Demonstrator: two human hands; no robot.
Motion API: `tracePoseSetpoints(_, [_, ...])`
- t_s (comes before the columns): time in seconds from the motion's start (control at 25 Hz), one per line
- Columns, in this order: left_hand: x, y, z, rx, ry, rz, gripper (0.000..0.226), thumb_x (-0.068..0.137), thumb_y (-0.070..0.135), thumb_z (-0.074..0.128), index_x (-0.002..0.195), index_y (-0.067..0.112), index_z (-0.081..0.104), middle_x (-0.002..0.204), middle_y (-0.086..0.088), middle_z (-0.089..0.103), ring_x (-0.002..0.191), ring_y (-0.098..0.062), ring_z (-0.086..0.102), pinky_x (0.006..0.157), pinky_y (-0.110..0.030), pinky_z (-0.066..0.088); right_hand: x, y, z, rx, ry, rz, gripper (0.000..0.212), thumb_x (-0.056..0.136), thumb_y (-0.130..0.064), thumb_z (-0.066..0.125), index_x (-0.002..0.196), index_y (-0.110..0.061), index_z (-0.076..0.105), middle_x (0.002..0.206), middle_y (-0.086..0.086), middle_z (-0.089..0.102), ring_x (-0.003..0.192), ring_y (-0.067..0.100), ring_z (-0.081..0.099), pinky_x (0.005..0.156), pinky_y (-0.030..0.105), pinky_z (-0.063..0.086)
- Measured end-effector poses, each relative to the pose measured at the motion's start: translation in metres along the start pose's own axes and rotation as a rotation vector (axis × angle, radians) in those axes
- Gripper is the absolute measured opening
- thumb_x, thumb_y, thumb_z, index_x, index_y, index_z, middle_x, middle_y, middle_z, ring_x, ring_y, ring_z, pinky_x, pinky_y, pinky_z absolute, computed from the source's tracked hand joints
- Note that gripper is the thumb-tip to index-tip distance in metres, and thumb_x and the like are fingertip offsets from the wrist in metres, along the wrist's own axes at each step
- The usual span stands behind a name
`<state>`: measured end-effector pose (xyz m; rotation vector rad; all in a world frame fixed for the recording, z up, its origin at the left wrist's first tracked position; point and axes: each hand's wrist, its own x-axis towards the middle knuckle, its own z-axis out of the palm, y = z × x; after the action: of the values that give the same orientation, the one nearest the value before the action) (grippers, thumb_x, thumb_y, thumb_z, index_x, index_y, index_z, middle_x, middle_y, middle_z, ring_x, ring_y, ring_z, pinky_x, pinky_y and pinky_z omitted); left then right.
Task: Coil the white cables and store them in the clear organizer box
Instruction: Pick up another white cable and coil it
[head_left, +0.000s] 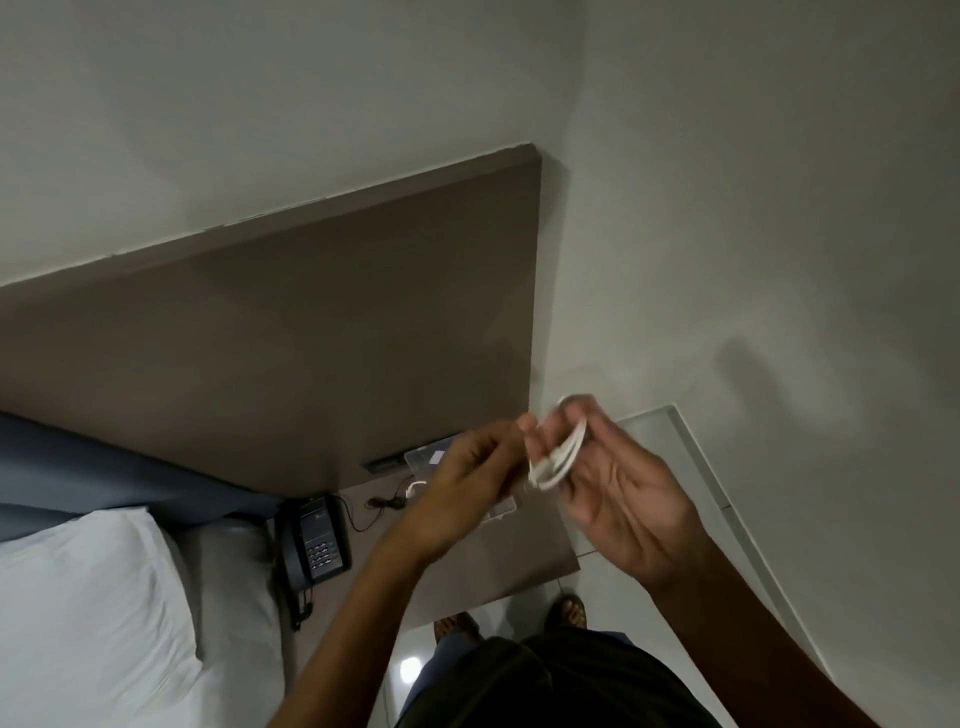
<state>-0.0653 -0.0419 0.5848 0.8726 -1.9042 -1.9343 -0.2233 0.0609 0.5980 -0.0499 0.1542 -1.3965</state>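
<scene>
Organizer box (423, 460) on the table (467, 566), telephone (317, 543) left of it, bed (104, 597) further left

Both bare forearms reach forward and up from the lower edge of the view, the hands raised close together at chest height. The left hand (467, 473) shows its back, fingers curled with the tips pinched toward the right hand. The right hand (618, 483) turns its palm toward the camera, its fingers bent around loops of white cable (558, 462).
</scene>
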Motion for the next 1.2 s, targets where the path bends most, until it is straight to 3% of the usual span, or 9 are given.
tracePoseSetpoints(0.12, [-0.009,-0.010,0.006,0.166,-0.060,-0.018,0.034,0.113,0.030,0.045,0.113,0.012,0.074,0.066,-0.008,0.049,0.058,-0.012,0.047,0.059,-0.029,0.043,0.012,-0.015,0.001,-0.709,0.359,-0.361,0.036,0.115,-0.024,0.043,0.146,-0.016,0.059,0.157,0.000,0.060,0.149,0.013,0.053,0.129,0.037,0.034])
tracePoseSetpoints(0.28, [0.004,0.011,-0.032,0.339,-0.003,0.107,0.028,0.104,0.034,0.063,0.105,0.011,0.079,0.079,0.000,0.072,0.065,-0.013,0.064,0.063,-0.025,0.051,0.010,0.001,-0.019,-1.598,0.463,-0.226,0.027,0.116,-0.028,0.042,0.131,-0.021,0.064,0.104,-0.015,0.069,0.094,-0.009,0.067,0.089,0.027,0.057])
tracePoseSetpoints(0.4, [0.017,0.028,-0.048,0.269,0.021,0.114,0.026,0.091,0.032,0.078,0.107,0.010,0.077,0.073,-0.002,0.069,0.061,-0.017,0.061,0.060,-0.025,0.049,-0.001,0.013,-0.025,-1.380,0.194,0.053,0.032,0.117,-0.027,0.041,0.126,-0.014,0.068,0.108,-0.002,0.076,0.106,0.010,0.073,0.099,0.026,0.057])
tracePoseSetpoints(0.52, [0.018,0.019,-0.037,0.035,0.005,0.044,0.031,0.094,0.030,0.076,0.114,0.007,0.073,0.074,-0.020,0.050,0.065,-0.029,0.047,0.063,-0.030,0.045,-0.004,0.009,-0.014,-0.585,-0.022,0.262,0.032,0.114,-0.025,0.045,0.121,-0.003,0.068,0.104,0.009,0.073,0.095,0.018,0.073,0.106,0.038,0.057])
tracePoseSetpoints(0.64, [0.009,0.000,-0.007,-0.075,-0.049,-0.092,0.036,0.106,0.040,0.055,0.102,0.009,0.072,0.080,-0.018,0.055,0.067,-0.021,0.052,0.068,-0.028,0.049,0.005,-0.001,-0.006,0.046,0.034,0.024,0.023,0.111,-0.012,0.052,0.125,0.005,0.059,0.111,0.020,0.075,0.103,0.027,0.077,0.109,0.044,0.058])
tracePoseSetpoints(0.8, [0.004,-0.008,-0.002,0.217,-0.133,0.018,0.024,0.114,0.017,0.051,0.107,0.012,0.073,0.072,-0.002,0.054,0.061,-0.006,0.050,0.061,-0.024,0.044,0.019,-0.005,-0.008,-1.065,0.550,-0.424,0.033,0.117,-0.021,0.039,0.135,-0.011,0.065,0.156,-0.004,0.060,0.145,0.010,0.055,0.118,0.021,0.043])
tracePoseSetpoints(0.92, [0.012,0.011,-0.036,0.408,-0.110,0.059,0.026,0.106,0.029,0.063,0.106,0.007,0.076,0.087,-0.011,0.072,0.075,-0.027,0.068,0.068,-0.045,0.058,0.012,-0.005,-0.020,-1.811,0.602,-0.426,0.027,0.114,-0.021,0.044,0.127,-0.009,0.066,0.136,-0.006,0.068,0.122,0.002,0.065,0.095,0.004,0.048])
tracePoseSetpoints(1.0, [0.017,0.028,-0.061,0.432,-0.113,0.054,0.029,0.098,0.035,0.070,0.100,0.007,0.077,0.084,0.000,0.075,0.071,-0.020,0.069,0.062,-0.036,0.057,0.002,-0.009,-0.023,-1.715,0.414,-0.175,0.028,0.115,-0.023,0.040,0.119,-0.010,0.065,0.102,-0.006,0.073,0.095,0.000,0.071,0.085,0.017,0.055])
tracePoseSetpoints(1.2, [0.029,0.044,-0.057,0.078,-0.102,0.106,0.018,0.091,0.019,0.081,0.092,0.007,0.067,0.079,-0.007,0.064,0.067,-0.015,0.058,0.063,-0.021,0.051,-0.005,0.016,-0.005,-0.927,-0.019,0.281,0.041,0.116,-0.034,0.036,0.107,-0.017,0.072,0.093,-0.001,0.070,0.087,0.015,0.067,0.107,0.033,0.056])
